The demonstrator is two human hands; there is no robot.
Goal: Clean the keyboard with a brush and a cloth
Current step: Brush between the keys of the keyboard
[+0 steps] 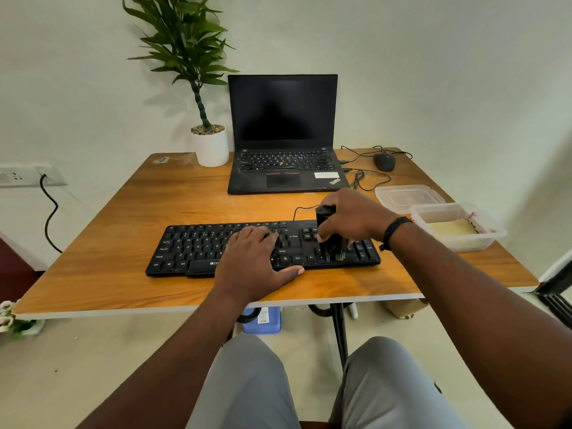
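A black wired keyboard [192, 246] lies across the near part of the wooden table [161, 199]. My left hand [253, 261] rests flat on its middle keys, fingers straight, thumb along the front edge. My right hand [353, 215] grips a black brush [328, 233] held upright, its bristles down on the keys at the keyboard's right side. A pale yellow cloth [453, 228] lies in a clear plastic box [483, 239] at the right edge of the table.
An open black laptop [283, 134] stands behind the keyboard, with a potted plant [210, 144] to its left and a dark mouse [384, 161] with loose cables to its right. A clear lid [408, 198] lies beside the box. My knees are under the table's front edge.
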